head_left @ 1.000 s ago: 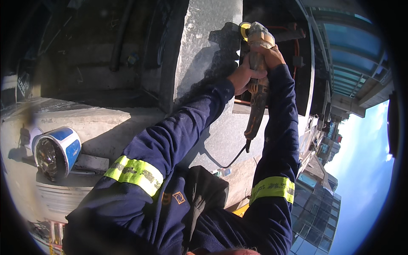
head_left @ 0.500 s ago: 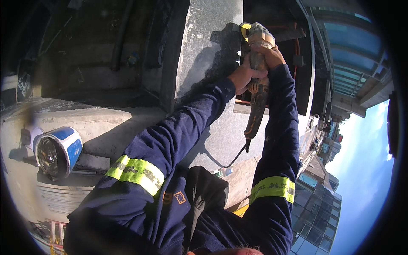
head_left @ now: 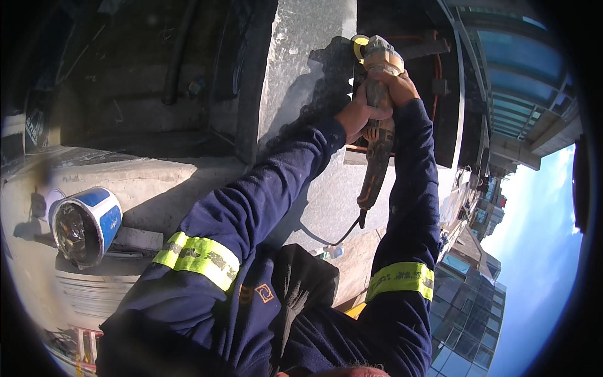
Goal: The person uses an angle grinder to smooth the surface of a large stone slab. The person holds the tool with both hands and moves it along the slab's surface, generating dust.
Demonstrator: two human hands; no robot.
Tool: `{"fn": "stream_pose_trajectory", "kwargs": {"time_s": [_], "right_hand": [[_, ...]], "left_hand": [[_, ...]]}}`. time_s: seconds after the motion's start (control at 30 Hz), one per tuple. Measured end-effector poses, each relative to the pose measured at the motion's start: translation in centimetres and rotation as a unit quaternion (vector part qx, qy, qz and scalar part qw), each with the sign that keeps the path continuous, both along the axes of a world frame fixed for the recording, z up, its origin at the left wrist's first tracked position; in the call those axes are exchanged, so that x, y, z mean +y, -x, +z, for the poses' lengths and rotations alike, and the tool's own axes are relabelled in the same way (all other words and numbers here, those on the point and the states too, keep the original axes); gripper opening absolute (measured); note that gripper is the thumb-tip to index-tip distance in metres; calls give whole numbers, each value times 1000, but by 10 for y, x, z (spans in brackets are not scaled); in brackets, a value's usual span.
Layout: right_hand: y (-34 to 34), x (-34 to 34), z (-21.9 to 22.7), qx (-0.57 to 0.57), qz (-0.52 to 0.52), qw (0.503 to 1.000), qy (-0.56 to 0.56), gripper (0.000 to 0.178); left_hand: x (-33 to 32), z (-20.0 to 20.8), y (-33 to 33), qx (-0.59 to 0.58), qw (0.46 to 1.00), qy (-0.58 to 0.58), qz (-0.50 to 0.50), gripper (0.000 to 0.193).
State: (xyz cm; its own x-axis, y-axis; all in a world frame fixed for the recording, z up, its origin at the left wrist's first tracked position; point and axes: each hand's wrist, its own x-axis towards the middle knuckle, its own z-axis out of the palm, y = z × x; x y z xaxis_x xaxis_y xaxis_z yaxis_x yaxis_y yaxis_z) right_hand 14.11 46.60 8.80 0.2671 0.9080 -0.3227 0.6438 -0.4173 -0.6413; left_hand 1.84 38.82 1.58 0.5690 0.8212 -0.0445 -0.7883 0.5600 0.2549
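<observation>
Both arms reach forward to an angle grinder (head_left: 377, 94), its dusty body caked in beige and its cable end toward me. My left hand (head_left: 360, 117) wraps round the left side of its body. My right hand (head_left: 398, 88) grips it from the right, just behind the gear head. A yellow disc (head_left: 360, 46) shows at the head's left side, against the right edge of the grey concrete surface (head_left: 295, 56). Whether the disc touches that edge, I cannot tell. The black power cord (head_left: 339, 242) bends away toward me and to the left.
Beyond the grinder lies a dark opening with an orange pipe (head_left: 438, 69). A white and blue bucket (head_left: 108, 213) lies tilted at the left, beside a concrete ledge (head_left: 157, 182). A deep dark recess (head_left: 144, 94) is at the far left. Buildings (head_left: 470, 308) and sky are on the right.
The grinder and both hands have shifted very slightly left, and its cable end has moved a little left too. Both hands keep their hold.
</observation>
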Motion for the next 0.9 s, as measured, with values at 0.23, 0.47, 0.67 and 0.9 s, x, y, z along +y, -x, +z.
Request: {"fn": "stream_pose_trajectory", "kwargs": {"time_s": [0.23,0.47,0.67,0.9], "right_hand": [[-2,22,-1,-21,14,1000,19,62],[-3,-2,-3,9,0,1000,23,60],[4,0,3,48,14,998,32,61],[7,15,10,20,31,998,46,59]], "left_hand": [[14,-1,-3,-16,1000,12,0,86],[-5,-1,2,-7,1000,7,-21,87],[0,2,3,-3,1000,9,-4,83],[15,4,6,-16,1000,5,-7,78]]}}
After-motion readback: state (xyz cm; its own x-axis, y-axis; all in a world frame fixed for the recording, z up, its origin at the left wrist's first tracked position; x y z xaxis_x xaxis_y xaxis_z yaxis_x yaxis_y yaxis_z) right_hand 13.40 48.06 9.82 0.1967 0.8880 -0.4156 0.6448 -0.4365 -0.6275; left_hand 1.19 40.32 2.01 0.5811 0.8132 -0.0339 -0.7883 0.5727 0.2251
